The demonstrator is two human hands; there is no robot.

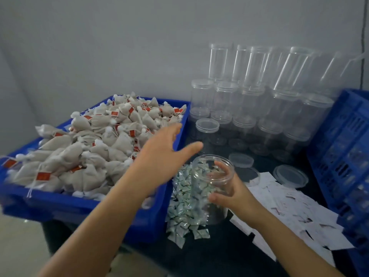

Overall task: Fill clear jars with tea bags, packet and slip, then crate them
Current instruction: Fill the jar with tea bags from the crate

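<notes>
1. Hidden or unclear: the left hand (163, 150) is motion-blurred; the blue crate (343, 148) at the worktop's right edge is cut off; print on the white slips (295, 204) cannot be read.
2. Left hand: fingers spread apart, holding nothing, above the right rim of the blue tray (65, 204) at the worktop's left edge.
3. Right hand (233, 190): clamped around the open jar (211, 176), clear plastic, cylindrical, lidless, near the front edge.
4. Tea bags (95, 144): beige pouches with strings and red tags, heaped in the tray.
5. Packets (183, 212): small, pale green-white, piled beside the jar.
6. Lidded jars (247, 108): stacked at the back edge; loose lids (290, 175) lie nearby
</notes>
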